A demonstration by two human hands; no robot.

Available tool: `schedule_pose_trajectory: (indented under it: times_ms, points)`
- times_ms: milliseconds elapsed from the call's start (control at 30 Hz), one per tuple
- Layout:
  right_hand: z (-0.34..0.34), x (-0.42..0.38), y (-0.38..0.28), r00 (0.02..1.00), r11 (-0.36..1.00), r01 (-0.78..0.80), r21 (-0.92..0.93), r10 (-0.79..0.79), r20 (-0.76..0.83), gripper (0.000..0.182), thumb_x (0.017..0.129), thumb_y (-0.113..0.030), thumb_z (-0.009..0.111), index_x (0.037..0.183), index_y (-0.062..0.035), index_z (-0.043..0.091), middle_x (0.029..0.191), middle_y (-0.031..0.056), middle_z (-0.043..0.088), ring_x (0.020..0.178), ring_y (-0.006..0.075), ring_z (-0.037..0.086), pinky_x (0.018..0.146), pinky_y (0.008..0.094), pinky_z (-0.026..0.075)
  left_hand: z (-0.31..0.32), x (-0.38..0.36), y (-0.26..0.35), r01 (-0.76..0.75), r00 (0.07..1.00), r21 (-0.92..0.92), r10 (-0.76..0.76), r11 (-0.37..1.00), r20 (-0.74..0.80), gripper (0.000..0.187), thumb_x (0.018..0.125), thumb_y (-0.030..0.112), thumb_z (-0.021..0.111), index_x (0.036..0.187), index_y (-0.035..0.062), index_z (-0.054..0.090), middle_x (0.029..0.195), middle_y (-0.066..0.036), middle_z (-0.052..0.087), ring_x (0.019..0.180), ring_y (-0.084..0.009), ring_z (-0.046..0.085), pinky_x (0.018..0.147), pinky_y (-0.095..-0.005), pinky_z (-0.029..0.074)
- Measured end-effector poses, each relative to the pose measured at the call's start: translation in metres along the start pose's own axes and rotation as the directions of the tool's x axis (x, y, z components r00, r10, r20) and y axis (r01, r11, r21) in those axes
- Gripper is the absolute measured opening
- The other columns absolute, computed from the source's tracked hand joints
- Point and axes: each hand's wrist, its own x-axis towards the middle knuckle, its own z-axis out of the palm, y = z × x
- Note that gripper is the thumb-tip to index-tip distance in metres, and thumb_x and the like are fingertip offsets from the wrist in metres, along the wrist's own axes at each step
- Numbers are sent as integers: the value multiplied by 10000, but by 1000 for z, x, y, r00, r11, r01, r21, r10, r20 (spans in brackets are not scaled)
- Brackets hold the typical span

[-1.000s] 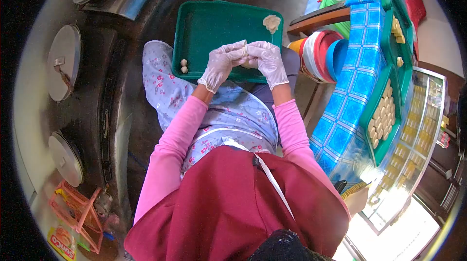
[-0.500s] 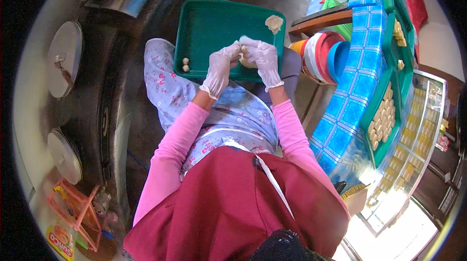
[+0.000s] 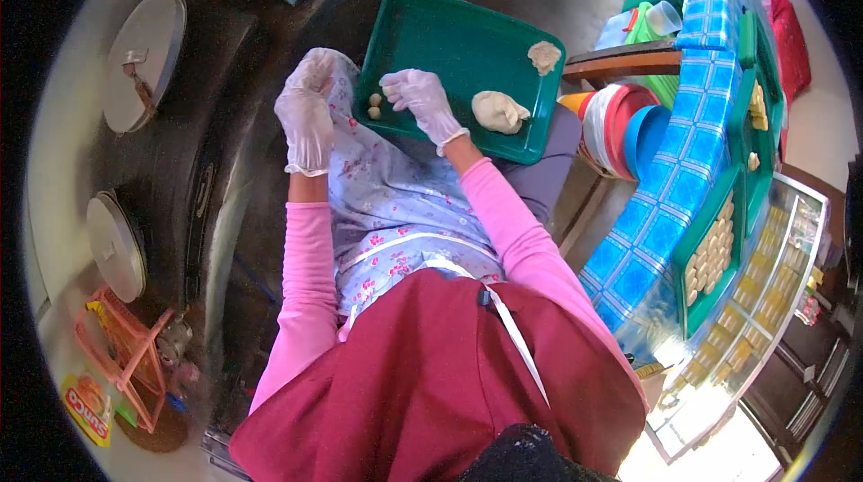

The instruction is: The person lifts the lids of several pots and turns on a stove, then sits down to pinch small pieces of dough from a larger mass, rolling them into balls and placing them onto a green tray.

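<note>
My left hand [image 3: 306,113], in a thin whitish glove, is over my left knee, outside the tray. Its fingers are bent inward, and I cannot make out whether anything is in them. Over the near left part of the green tray [image 3: 449,14] is my gloved right hand [image 3: 421,104], fingers curled, their contents hidden. Two small dough balls [image 3: 375,106] lie by the tray's left rim, just left of that hand. To its right sits a large lump of dough [image 3: 499,112]. A flatter, rough piece of dough [image 3: 544,58] lies in the far right corner.
A table with a blue checked cloth [image 3: 661,154] stands on the right, bearing green trays of small pale dough pieces [image 3: 710,257]. Red and blue tubs [image 3: 645,136] stand beneath it. Metal lids [image 3: 144,61] line the left, above an orange basket [image 3: 126,347].
My hands have parted: the left went left, off the tray to my knee, the right moved left toward the dough balls. The large dough lump now shows fully. The view has shifted.
</note>
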Motion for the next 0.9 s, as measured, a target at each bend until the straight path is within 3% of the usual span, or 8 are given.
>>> schedule_pose_trajectory:
  times_ms: [67, 167, 233, 333, 433, 567, 800, 900]
  points:
    - [16, 7, 6, 998, 973, 64, -220, -68, -8, 167, 880, -75, 569, 972, 20, 671, 847, 97, 669, 652, 160, 627, 544, 268, 507, -9, 3, 5, 9, 998, 0, -9, 1000, -63, 325, 972, 195, 482, 1191, -12, 605, 1180, -140, 652, 1082, -237, 631, 947, -336, 486]
    - [35, 11, 4, 982, 983, -184, 5, 184, -39, 141, 870, -54, 541, 888, 20, 660, 755, 99, 645, 659, 186, 628, 570, 278, 510, -13, 4, -2, 144, 988, -235, -152, 961, -18, 323, 959, 192, 504, 1181, -22, 601, 1162, -165, 651, 1053, -238, 641, 906, -331, 503]
    - [33, 6, 1, 993, 938, 54, -343, -87, -82, 104, 834, -68, 552, 822, -26, 647, 712, 125, 633, 679, 261, 644, 585, 361, 511, -2, -4, -6, 251, 968, -234, -251, 939, 31, 327, 955, 200, 516, 1184, -20, 592, 1143, -162, 656, 1020, -234, 643, 844, -306, 494]
    - [11, 4, -14, 886, 425, 311, -850, -454, 98, 87, 791, -96, 547, 780, -94, 633, 677, 138, 627, 702, 346, 652, 631, 478, 503, 23, -19, -14, 359, 928, -36, -352, 933, 121, 317, 927, 192, 571, 1149, -32, 605, 1036, -131, 679, 866, -187, 642, 729, -270, 487]
    - [-67, -15, -32, 875, 41, 168, -985, -466, 130, 110, 778, -146, 551, 766, -104, 653, 745, 140, 618, 753, 358, 616, 646, 460, 506, 49, -35, -38, 417, 885, 19, -411, 909, 219, 247, 878, 117, 638, 1048, -62, 651, 823, -72, 674, 628, -93, 566, 568, -201, 439]
    - [-111, -33, -60, 996, 61, 15, -998, -88, 10, 181, 700, -253, 673, 732, -74, 678, 898, 200, 636, 881, 358, 638, 730, 451, 532, 77, -60, -94, 737, 569, 123, -709, 664, 416, 205, 929, 75, 542, 1021, -89, 624, 809, -123, 670, 589, -128, 559, 534, -220, 466]
    - [-146, -9, -27, 966, 22, 221, -975, -141, 216, 180, 735, -206, 616, 761, -35, 669, 823, 190, 667, 835, 353, 656, 733, 427, 520, 110, -79, -161, 938, 308, 7, -841, 348, 445, 194, 969, 62, 443, 1065, -71, 546, 976, -192, 644, 812, -264, 652, 731, -370, 566]
    - [-179, -12, -33, 939, 458, 335, -824, -233, 253, 172, 754, -195, 609, 798, -49, 688, 849, 163, 679, 813, 350, 653, 705, 406, 518, 124, -83, -151, 966, 255, -111, -802, 232, 541, 236, 984, 85, 425, 1141, -43, 545, 1038, -179, 646, 927, -289, 655, 831, -419, 561]
